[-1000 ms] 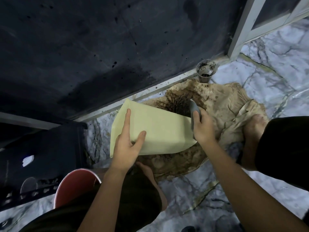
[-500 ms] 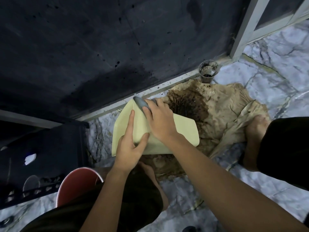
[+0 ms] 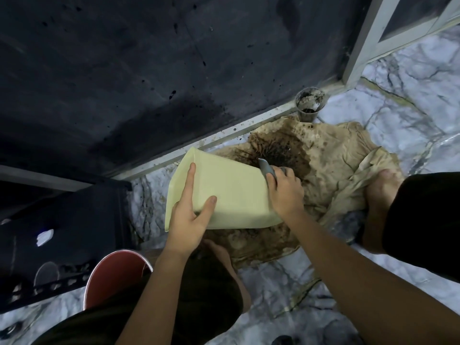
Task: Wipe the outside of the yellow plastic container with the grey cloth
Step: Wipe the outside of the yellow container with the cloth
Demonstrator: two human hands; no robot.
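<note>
Left hand [image 3: 189,217] grips a tilted yellow tub [image 3: 231,192], right hand [image 3: 283,192] clutches a grey scoop [image 3: 267,170]; a hard scrape could fling soil [image 3: 276,150] past the stained cloth [image 3: 336,155].

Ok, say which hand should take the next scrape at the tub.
Right, probably. The right hand grips the scoop at the right end of the tub, beside the soil on the cloth. The left hand holds the tub tilted; letting go would likely drop it.
</note>
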